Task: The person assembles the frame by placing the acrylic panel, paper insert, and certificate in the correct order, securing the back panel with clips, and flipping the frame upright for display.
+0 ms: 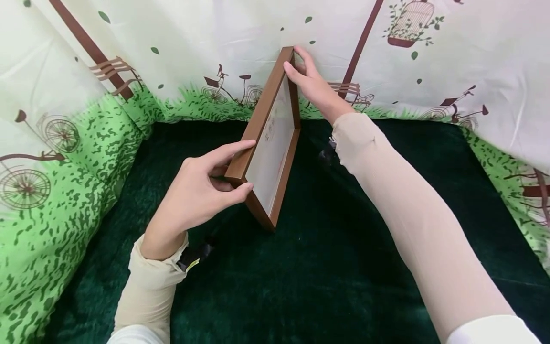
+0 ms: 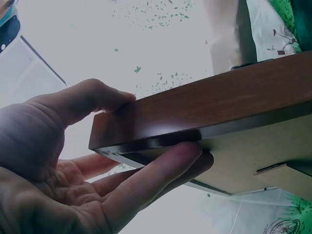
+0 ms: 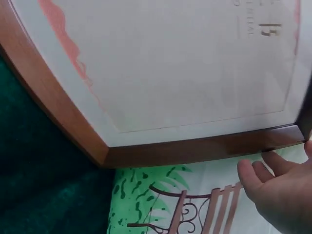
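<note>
A brown wooden picture frame stands on its long edge on the dark green cloth, leaning slightly. Behind its glass is a pale print with a pinkish border and small lettering. My left hand grips the near upper corner, thumb on the front side and fingers behind. In the left wrist view, those fingertips press the beige backing, which has a flap. At the far upper corner, my right hand holds the frame, its thumb and fingertips at the edge, as the right wrist view also shows.
The dark green cloth covers the table. A pale curtain printed with bicycles, benches and grass hangs behind and along both sides, close behind the frame's far end. Black straps show at the wrists.
</note>
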Demonstrator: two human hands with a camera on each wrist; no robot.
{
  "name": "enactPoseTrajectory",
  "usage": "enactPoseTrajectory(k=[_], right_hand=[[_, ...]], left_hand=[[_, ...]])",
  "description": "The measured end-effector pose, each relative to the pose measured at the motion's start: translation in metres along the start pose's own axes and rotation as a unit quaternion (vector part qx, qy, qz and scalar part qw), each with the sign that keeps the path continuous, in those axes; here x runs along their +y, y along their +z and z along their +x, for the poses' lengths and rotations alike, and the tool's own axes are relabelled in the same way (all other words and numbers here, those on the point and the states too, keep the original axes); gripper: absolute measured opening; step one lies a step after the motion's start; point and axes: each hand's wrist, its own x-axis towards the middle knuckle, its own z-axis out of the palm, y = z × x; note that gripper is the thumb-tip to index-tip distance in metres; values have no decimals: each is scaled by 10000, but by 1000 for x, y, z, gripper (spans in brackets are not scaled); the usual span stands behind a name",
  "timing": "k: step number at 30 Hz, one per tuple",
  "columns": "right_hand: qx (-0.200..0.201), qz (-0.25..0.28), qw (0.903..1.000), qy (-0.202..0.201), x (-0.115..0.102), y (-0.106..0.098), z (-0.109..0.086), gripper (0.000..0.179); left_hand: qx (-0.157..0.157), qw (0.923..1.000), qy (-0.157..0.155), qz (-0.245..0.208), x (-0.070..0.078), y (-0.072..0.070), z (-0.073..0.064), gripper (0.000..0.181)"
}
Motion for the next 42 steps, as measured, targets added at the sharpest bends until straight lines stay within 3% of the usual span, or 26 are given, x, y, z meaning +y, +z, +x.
enactPoseTrajectory(k=[9,16,20,24,30,35,38,42], right_hand=[[215,563,9982,63,14,-6,5,61],[782,1012,9912,-349,24,-18,-10,59],[1286,1569,9778,-530,33,-28,-19,56],[1508,1994,9672,-462,42,-38,-30,54],[1925,2211,9542,-593,56,-52,-49,56],[2414,2487,9348,-776,72,-64,-58,55],[2675,2728,9196,-919,81,-73,-62,54],[3008,2940,8979,-1298,93,-82,-67,55]], left_hand=[[-146,9985,-295,-445,-6,-4,5,60],[-315,9977,-96,-589,-9,-11,6,60],[-169,9988,23,-460,-13,-13,10,58],[-62,9990,106,-421,-19,-13,14,55],[-31,9974,418,-589,-28,-10,23,50],[7,9948,803,-632,-37,-8,35,46],[29,9912,1029,-827,-41,-8,47,44],[124,9753,1244,-1821,-47,-10,72,38]])
